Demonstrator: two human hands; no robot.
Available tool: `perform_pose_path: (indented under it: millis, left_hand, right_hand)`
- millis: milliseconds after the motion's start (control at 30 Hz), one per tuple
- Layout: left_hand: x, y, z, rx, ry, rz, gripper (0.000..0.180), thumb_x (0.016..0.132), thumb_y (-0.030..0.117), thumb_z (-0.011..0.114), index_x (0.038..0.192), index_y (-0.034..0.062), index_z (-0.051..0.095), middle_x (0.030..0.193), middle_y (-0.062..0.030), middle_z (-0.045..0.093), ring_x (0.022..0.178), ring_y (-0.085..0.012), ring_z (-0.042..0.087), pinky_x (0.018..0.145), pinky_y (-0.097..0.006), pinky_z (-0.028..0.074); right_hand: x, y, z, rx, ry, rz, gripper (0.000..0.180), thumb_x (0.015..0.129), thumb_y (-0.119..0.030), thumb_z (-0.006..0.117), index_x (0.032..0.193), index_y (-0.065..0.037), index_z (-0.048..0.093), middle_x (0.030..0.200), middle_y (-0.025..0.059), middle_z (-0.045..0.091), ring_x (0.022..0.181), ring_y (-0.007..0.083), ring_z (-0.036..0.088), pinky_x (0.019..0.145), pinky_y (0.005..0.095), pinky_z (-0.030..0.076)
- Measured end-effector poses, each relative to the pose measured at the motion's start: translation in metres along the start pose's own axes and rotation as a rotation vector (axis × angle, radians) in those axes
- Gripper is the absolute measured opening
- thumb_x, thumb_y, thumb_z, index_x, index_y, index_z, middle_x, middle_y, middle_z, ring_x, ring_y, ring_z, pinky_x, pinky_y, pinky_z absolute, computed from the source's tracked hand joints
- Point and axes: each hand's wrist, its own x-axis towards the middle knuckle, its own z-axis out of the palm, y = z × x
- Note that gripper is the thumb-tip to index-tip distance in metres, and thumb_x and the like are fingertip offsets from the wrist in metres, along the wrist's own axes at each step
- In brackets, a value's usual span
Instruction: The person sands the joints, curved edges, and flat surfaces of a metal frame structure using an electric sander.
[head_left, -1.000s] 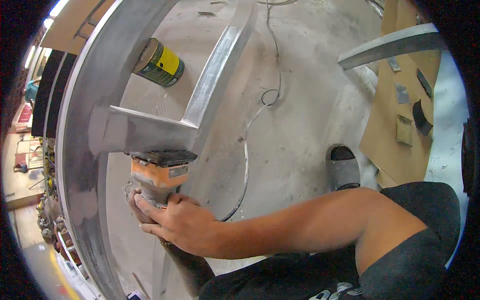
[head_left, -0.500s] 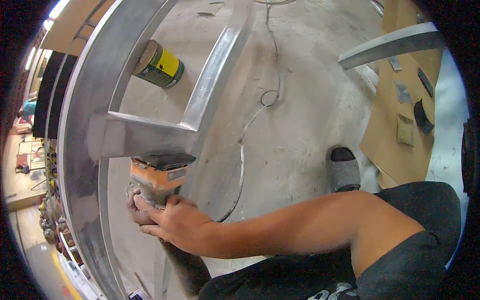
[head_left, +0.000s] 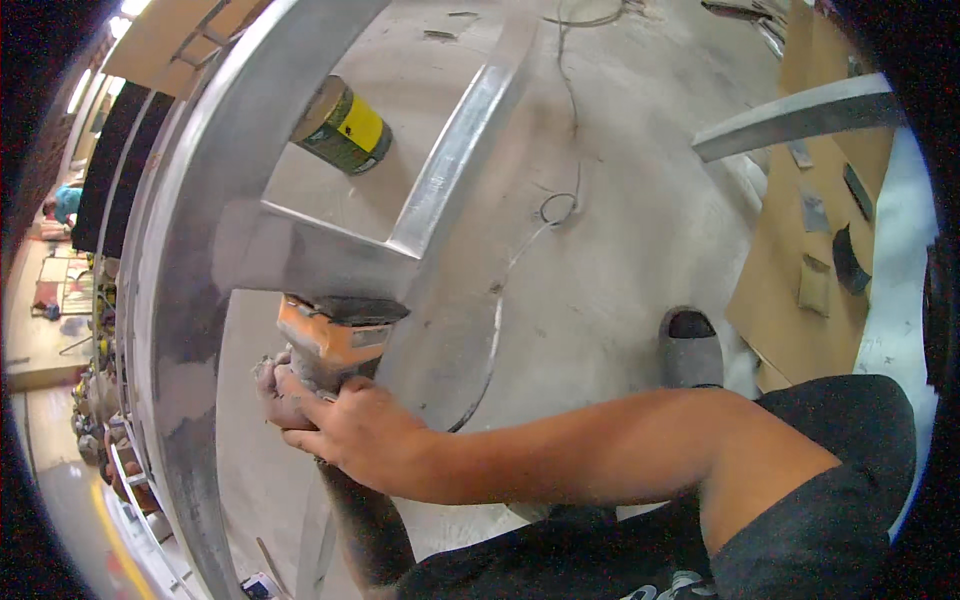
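Note:
An orange power sander (head_left: 340,340) is held up with its dark flat pad (head_left: 355,309) against the near face of a grey crossbar (head_left: 320,250). Whether the pad presses fully flat cannot be made out. My left hand (head_left: 285,395), coated in grey dust, is closed around the sander's grey lower body from the left. My right hand (head_left: 365,432) grips the same body from the right, its fingers curled and partly hidden. The crossbar joins a thick curved grey frame piece (head_left: 185,330) on the left and a slimmer shiny bar (head_left: 445,165) on the right.
A can with a yellow label (head_left: 352,125) stands on the floor beyond the crossbar. A cable (head_left: 497,335) loops across the floor. At right, abrasive pieces (head_left: 850,260) lie on cardboard (head_left: 770,290), below a curved grey part (head_left: 790,115). A slide sandal (head_left: 692,350) is nearby.
The whole view has shifted slightly, so the frame and can sit further right. Both hands keep their hold on the sander, which stays at the crossbar and sits marginally further left along it.

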Motion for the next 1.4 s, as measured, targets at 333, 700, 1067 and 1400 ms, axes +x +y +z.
perform_pose_path:
  millis: [333, 700, 1067, 1400]
  left_hand:
    - [0.008, -0.004, 0.002, -0.028, -0.006, 0.006, 0.062, 0.091, 0.044, 0.067, 0.131, -0.0012, 0.05, 0.127, -0.0196, 0.06, 0.117, -0.0323, 0.06, 0.101, -0.047, 0.05]
    - [0.011, -0.006, 0.001, -0.029, -0.017, 0.006, 0.058, 0.092, 0.041, 0.066, 0.13, -0.0014, 0.051, 0.126, -0.0195, 0.061, 0.116, -0.032, 0.061, 0.1, -0.047, 0.051]
    - [0.014, -0.007, 0.0, -0.02, -0.017, 0.014, 0.054, 0.093, 0.038, 0.066, 0.128, -0.0016, 0.052, 0.125, -0.0194, 0.062, 0.114, -0.0317, 0.061, 0.1, -0.047, 0.052]
    - [0.017, -0.006, -0.001, -0.012, -0.009, 0.018, 0.051, 0.094, 0.036, 0.065, 0.126, -0.0017, 0.053, 0.123, -0.0194, 0.062, 0.113, -0.0314, 0.062, 0.099, -0.046, 0.052]
  right_hand:
    - [0.003, 0.001, -0.005, -0.107, 0.032, -0.058, 0.033, 0.094, -0.017, 0.058, 0.125, -0.02, 0.071, 0.157, 0.021, 0.039, 0.083, 0.0292, 0.072, 0.078, 0.0388, 0.061]
    - [0.001, -0.002, -0.01, -0.026, 0.019, -0.028, 0.028, 0.095, -0.017, 0.057, 0.119, -0.021, 0.073, 0.154, 0.0212, 0.041, 0.086, 0.0287, 0.069, 0.079, 0.0389, 0.058]
    - [0.002, 0.0, -0.007, -0.085, 0.117, -0.072, 0.02, 0.094, -0.018, 0.06, 0.105, -0.014, 0.076, 0.153, 0.023, 0.043, 0.085, 0.0281, 0.073, 0.075, 0.0383, 0.061]
    - [0.013, -0.001, -0.006, -0.104, 0.044, -0.026, 0.02, 0.094, -0.02, 0.06, 0.103, -0.015, 0.077, 0.154, 0.0212, 0.044, 0.084, 0.0258, 0.073, 0.073, 0.0387, 0.062]
